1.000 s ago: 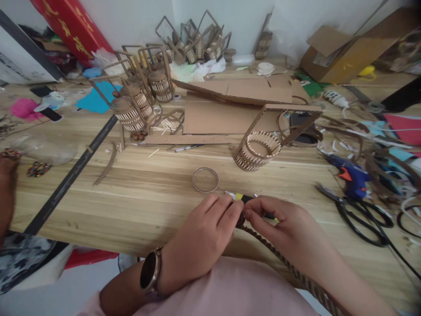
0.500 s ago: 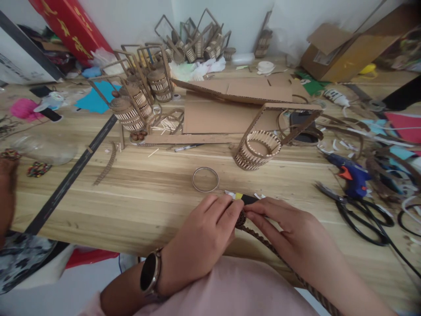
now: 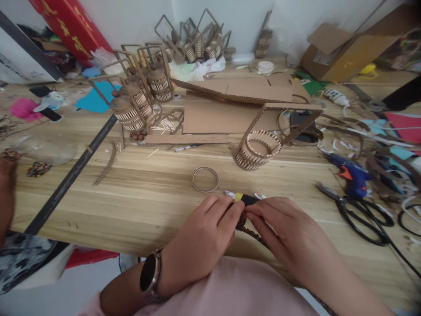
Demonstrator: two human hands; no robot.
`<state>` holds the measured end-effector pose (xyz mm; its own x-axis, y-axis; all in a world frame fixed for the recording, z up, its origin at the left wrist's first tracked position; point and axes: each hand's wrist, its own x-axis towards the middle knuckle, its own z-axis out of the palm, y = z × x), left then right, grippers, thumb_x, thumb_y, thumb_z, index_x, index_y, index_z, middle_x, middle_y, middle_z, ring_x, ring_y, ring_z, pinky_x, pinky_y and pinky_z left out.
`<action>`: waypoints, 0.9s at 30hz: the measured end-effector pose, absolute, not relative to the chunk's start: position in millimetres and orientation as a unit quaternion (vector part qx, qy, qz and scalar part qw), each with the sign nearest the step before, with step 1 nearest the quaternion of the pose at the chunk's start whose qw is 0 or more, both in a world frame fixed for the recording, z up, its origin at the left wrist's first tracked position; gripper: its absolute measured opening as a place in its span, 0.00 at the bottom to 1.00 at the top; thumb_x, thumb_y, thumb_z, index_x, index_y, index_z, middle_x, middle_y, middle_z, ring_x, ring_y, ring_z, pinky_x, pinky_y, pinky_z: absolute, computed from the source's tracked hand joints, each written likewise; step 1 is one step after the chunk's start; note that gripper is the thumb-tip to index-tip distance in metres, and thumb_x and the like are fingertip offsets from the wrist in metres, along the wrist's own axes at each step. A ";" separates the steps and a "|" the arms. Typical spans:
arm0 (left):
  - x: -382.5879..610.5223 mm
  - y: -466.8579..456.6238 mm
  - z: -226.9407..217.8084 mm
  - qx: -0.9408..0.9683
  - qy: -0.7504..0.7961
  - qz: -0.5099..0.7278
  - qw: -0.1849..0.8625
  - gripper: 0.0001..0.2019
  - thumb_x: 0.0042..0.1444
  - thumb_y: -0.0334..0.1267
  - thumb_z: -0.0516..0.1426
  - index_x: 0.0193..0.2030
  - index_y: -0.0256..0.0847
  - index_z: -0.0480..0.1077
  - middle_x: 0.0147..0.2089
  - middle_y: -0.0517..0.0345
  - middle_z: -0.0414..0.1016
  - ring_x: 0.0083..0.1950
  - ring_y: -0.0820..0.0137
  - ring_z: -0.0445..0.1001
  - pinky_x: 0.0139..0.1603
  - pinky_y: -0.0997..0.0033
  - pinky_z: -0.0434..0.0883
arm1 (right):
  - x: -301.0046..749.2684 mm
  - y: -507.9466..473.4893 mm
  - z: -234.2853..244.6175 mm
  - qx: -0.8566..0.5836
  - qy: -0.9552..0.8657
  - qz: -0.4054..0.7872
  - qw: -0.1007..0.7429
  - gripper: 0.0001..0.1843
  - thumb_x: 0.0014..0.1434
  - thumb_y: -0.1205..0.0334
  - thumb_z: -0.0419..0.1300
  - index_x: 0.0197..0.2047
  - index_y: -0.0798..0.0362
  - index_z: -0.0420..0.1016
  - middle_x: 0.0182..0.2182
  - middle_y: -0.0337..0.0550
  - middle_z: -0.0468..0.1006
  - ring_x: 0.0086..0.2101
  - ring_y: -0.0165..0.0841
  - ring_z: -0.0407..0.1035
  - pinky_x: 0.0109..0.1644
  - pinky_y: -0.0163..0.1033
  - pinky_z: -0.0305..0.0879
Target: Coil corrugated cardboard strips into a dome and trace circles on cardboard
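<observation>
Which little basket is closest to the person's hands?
The open-topped basket standing in front of the cardboard, with a tall square handle. The other baskets stand farther back, at left or by the wall.

I pinch a brown corrugated cardboard strip [image 3: 254, 235], its end wound into a small dark coil [image 3: 242, 220] partly covered by my grip; from the coil it curves, ridged, toward four o'clock, partly hidden.
</observation>
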<state>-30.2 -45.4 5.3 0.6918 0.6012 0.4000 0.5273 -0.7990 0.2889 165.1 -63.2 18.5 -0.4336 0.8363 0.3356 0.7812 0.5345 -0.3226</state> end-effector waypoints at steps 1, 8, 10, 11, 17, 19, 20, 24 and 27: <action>-30.2 -45.5 5.3 0.916 0.310 0.243 0.081 0.14 0.69 0.28 0.49 0.58 0.28 0.65 0.51 0.44 0.78 0.50 0.61 0.76 0.54 0.59 0.76 | 164.9 -63.0 18.6 -0.480 -0.844 0.062 0.233 0.16 0.69 0.68 0.48 0.36 0.53 0.75 0.29 0.44 0.82 0.29 0.35 0.75 0.34 0.42 0.69; -29.9 -46.8 4.1 0.911 0.319 0.238 0.105 0.14 0.68 0.28 0.49 0.59 0.30 0.64 0.52 0.44 0.77 0.51 0.61 0.75 0.54 0.58 0.77 | 167.2 -61.6 18.9 -0.499 -0.824 0.113 0.243 0.14 0.68 0.67 0.50 0.36 0.51 0.75 0.29 0.42 0.81 0.29 0.35 0.75 0.34 0.42 0.68; -30.1 -46.8 3.8 0.909 0.324 0.240 0.105 0.15 0.68 0.27 0.49 0.59 0.30 0.64 0.52 0.44 0.77 0.51 0.60 0.75 0.54 0.57 0.77 | 167.7 -62.8 20.3 -0.512 -0.809 0.135 0.256 0.12 0.67 0.67 0.52 0.36 0.50 0.75 0.29 0.41 0.81 0.30 0.35 0.76 0.34 0.41 0.68; -30.2 -46.7 3.7 0.908 0.326 0.241 0.103 0.15 0.68 0.27 0.49 0.59 0.30 0.64 0.52 0.44 0.77 0.51 0.60 0.75 0.53 0.57 0.77 | 167.5 -63.8 21.0 -0.517 -0.802 0.141 0.264 0.11 0.67 0.66 0.53 0.37 0.50 0.75 0.29 0.40 0.81 0.30 0.35 0.76 0.35 0.40 0.69; -29.6 -46.3 4.3 0.914 0.322 0.228 0.094 0.15 0.68 0.26 0.49 0.59 0.28 0.64 0.52 0.43 0.77 0.50 0.59 0.75 0.53 0.57 0.77 | 162.2 -68.8 19.1 -0.531 -0.794 0.133 0.264 0.09 0.64 0.68 0.55 0.35 0.50 0.75 0.27 0.38 0.79 0.27 0.32 0.75 0.34 0.39 0.68; -29.5 -46.6 4.5 0.916 0.319 0.225 0.091 0.15 0.68 0.26 0.49 0.59 0.27 0.64 0.51 0.43 0.77 0.50 0.59 0.75 0.52 0.57 0.77 | 160.9 -68.8 17.2 -0.532 -0.798 0.110 0.261 0.10 0.64 0.68 0.54 0.34 0.50 0.74 0.26 0.39 0.79 0.27 0.33 0.74 0.33 0.40 0.68; -29.6 -46.8 4.5 0.917 0.318 0.224 0.090 0.15 0.68 0.26 0.49 0.59 0.27 0.64 0.51 0.42 0.77 0.50 0.59 0.75 0.52 0.57 0.77 | 160.5 -68.6 16.5 -0.533 -0.799 0.101 0.259 0.11 0.64 0.68 0.53 0.33 0.50 0.74 0.25 0.39 0.79 0.26 0.33 0.74 0.33 0.40 0.67; -29.8 -46.9 4.2 0.918 0.317 0.223 0.089 0.15 0.68 0.26 0.48 0.59 0.27 0.64 0.50 0.43 0.77 0.49 0.59 0.75 0.52 0.57 0.77 | 160.2 -67.0 16.0 -0.528 -0.808 0.084 0.249 0.11 0.64 0.68 0.53 0.31 0.50 0.72 0.23 0.38 0.77 0.24 0.33 0.72 0.31 0.39 0.65; -29.4 -46.7 3.7 0.920 0.310 0.225 0.086 0.15 0.67 0.25 0.49 0.58 0.27 0.64 0.50 0.43 0.77 0.48 0.59 0.74 0.52 0.57 0.77 | 159.7 -65.8 16.2 -0.523 -0.814 0.073 0.243 0.11 0.64 0.68 0.52 0.30 0.50 0.70 0.23 0.38 0.76 0.24 0.33 0.71 0.30 0.39 0.64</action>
<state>-29.4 -46.7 3.7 0.7064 0.6087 0.3612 0.5308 -0.7932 0.2985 159.7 -65.8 16.2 -0.3342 0.8866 0.3198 0.8156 0.4421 -0.3732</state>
